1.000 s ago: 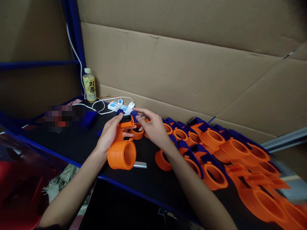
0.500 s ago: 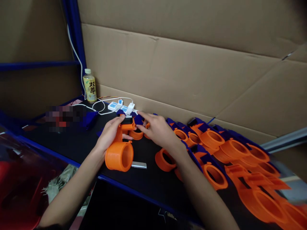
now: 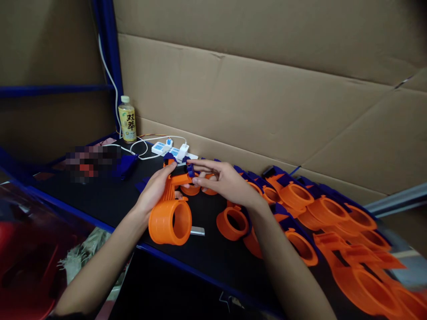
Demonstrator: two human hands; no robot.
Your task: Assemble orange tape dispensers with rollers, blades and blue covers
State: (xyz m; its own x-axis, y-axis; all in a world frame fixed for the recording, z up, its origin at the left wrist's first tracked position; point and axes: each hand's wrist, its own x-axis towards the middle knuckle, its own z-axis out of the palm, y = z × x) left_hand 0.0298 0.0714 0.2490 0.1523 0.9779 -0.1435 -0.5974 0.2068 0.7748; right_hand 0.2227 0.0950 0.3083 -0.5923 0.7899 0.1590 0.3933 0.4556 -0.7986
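From the head camera, the left hand [image 3: 155,191] is clamped round the neck of an orange plastic part [image 3: 171,212], a wide ring with a narrower arm rising from it; the ring hangs just above the front of the black tabletop [image 3: 110,202], its open mouth turned toward the person, probably so that the arm's far end stays up and reachable. The right hand [image 3: 230,182] comes in from the other side, thumb and forefinger pinched together on a small dark blue piece [image 3: 190,169] that sits right at the tip of that arm, so the two hands meet over the same part, one steadying and one working the tip. Whether the blue piece is already seated on the orange arm or only held against it, I cannot tell. Under the ring a small flat metal strip [image 3: 197,230] lies on the table, apart from both hands. To the right, many more orange rings with blue pieces [image 3: 296,195] lie in overlapping rows, close enough to be within easy reach of the right arm. Behind the hands, white adapters with their cables [image 3: 167,148] lie near a drink bottle [image 3: 127,119], which stands upright in the corner against the cardboard wall [image 3: 267,98], well apart from the work.
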